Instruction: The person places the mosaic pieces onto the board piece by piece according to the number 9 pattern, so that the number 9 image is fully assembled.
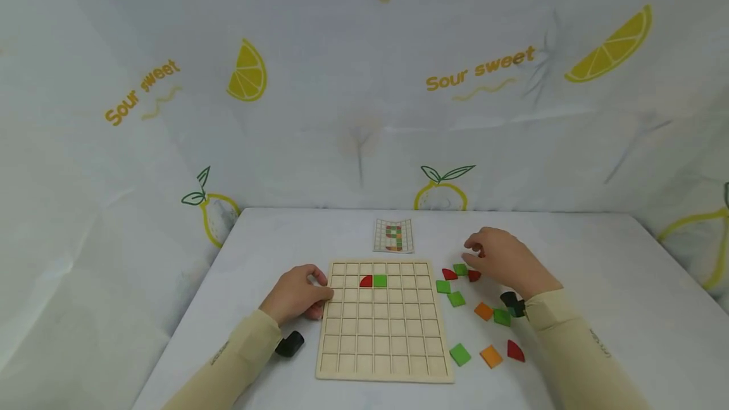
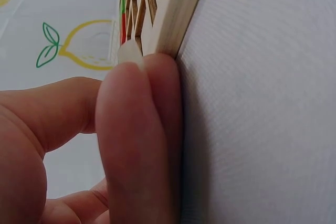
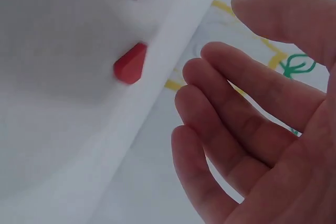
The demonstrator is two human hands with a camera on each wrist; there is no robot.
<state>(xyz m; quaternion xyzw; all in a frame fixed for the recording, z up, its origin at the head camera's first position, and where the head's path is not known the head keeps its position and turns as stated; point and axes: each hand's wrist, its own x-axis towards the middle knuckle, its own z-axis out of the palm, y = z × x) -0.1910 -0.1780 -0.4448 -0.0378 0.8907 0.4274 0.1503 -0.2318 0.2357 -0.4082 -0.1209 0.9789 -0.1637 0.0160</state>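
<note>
A square wooden grid board (image 1: 381, 328) lies on the white table. Two pieces sit side by side in its cells, a red quarter-circle (image 1: 367, 281) and a green square (image 1: 380, 281). My left hand (image 1: 299, 293) holds the board by its left edge, thumb at the rim; in the left wrist view the thumb (image 2: 131, 124) and another finger meet the board's corner. Over the loose pieces at right hovers my right hand (image 1: 507, 258), nothing between its loosely bent fingers. Beneath it are a red piece (image 1: 474, 276) and a green square (image 1: 460, 269). The right wrist view shows a red piece (image 3: 131, 64) apart from the fingertips.
A small pattern card (image 1: 393, 236) lies beyond the board. Several loose green, orange and red pieces are scattered right of the board, among them an orange square (image 1: 491, 356) and a red quarter-circle (image 1: 515, 350). A printed white cloth (image 1: 319, 144) hangs behind the table.
</note>
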